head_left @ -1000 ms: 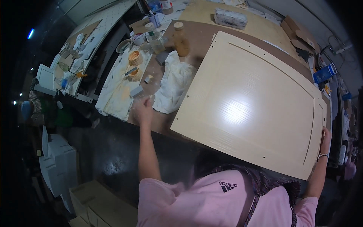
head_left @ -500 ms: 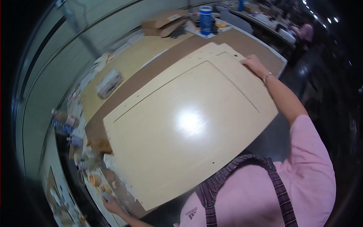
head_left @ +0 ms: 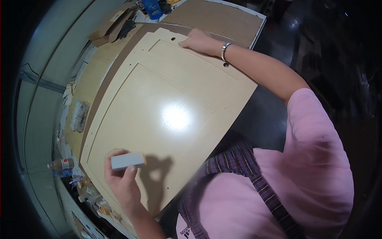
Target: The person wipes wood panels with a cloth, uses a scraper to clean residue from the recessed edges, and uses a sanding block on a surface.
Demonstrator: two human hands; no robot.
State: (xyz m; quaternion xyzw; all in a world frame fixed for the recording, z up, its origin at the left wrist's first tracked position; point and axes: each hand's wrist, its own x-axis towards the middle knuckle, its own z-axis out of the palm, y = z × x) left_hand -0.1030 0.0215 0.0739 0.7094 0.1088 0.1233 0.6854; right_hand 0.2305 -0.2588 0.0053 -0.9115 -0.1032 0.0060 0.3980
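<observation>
A large cream panel (head_left: 131, 119) with grooved lines, small holes and a bright glare spot lies over the workbench in front of me. My right hand (head_left: 201, 42) grips its far edge near a dark hole, fingers curled over the rim and partly hidden. Above the near-left part of the panel, my left hand (head_left: 123, 175) pinches a small grey rectangular block (head_left: 127, 161) with a tan end, thumb on one side and fingers on the other. The block and hand cast a shadow on the panel, and the block appears held off the surface.
At the far end are a blue bottle (head_left: 152, 8), an open cardboard box (head_left: 109, 24) and a dark glove (head_left: 126, 28). A wrapped bundle (head_left: 80, 115) lies left of the panel. Bottles (head_left: 61, 165) and cluttered containers line the left edge. A wall stands beyond.
My left hand has come up from the cluttered left side to over the panel, now clearly holding the grey block. My right hand still grips the panel's edge. The view has shifted.
</observation>
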